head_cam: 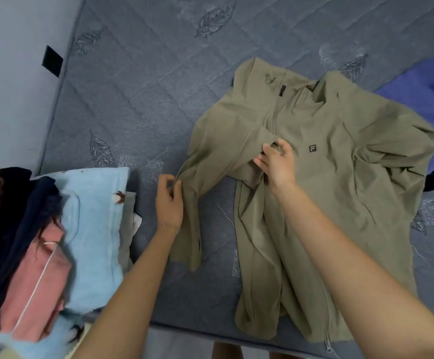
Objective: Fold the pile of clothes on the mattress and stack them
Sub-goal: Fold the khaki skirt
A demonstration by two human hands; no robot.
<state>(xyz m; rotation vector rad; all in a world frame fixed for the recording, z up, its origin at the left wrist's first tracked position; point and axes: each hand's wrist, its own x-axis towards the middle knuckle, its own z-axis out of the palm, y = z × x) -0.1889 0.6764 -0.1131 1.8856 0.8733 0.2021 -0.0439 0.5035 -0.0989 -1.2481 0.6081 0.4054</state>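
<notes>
- Olive-green, thin woven zip jacket (340,177) lies front-up on the grey quilted mattress (132,86), collar away from the person and hem at the near edge.
- Its long olive sleeve (223,161) on the person's left is drawn across towards the chest. The cuff end trails down beside the body panel.
- The left hand (169,203) pinches the sleeve's outer edge between thumb and curled fingers.
- The right hand (278,164) has its fingers bent onto a fold of sleeve cloth near the dark centre zip (275,117), just beside the small black square logo (312,148). It looks like a pinch, though the fingertips are partly hidden.
- The step in hand appears to be folding this sleeve in over the front.
- To do it well, keep the right-hand pinch as the hinge and let the left hand carry the sleeve over flat, so it lies parallel to the zip.
- The fabric looks slippery and light, so smooth it with a flat palm before letting go, or creases will be trapped.
- The far shoulder is rumpled and overlaps a purple knitted garment (423,94). It should be pulled free before that side is folded.
- The mixed pile (94,229) of pale-blue fleece, pink and navy clothes sits well apart on the left.
- Only 1 garment is being worked, so much of the task seems to remain.
</notes>
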